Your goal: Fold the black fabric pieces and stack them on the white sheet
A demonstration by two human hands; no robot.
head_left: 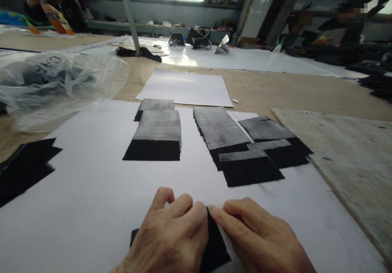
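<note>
My left hand [170, 234] and my right hand [260, 236] rest close together at the near edge of a white sheet [92, 191]. Both press down on a small black fabric piece [214, 244], fingertips meeting at its top edge. Most of the piece is hidden under my hands. Further out on the sheet lie stacks of black fabric pieces with grey sheen: a left stack [156, 136], a middle stack [219, 132] and overlapping pieces on the right [269, 142].
A crumpled clear plastic bag [52, 81] lies at the left. Black fabric [21, 166] sits at the left edge. A wooden board [346, 158] lies at the right, another white sheet [186, 87] beyond. Two people stand at the far corners.
</note>
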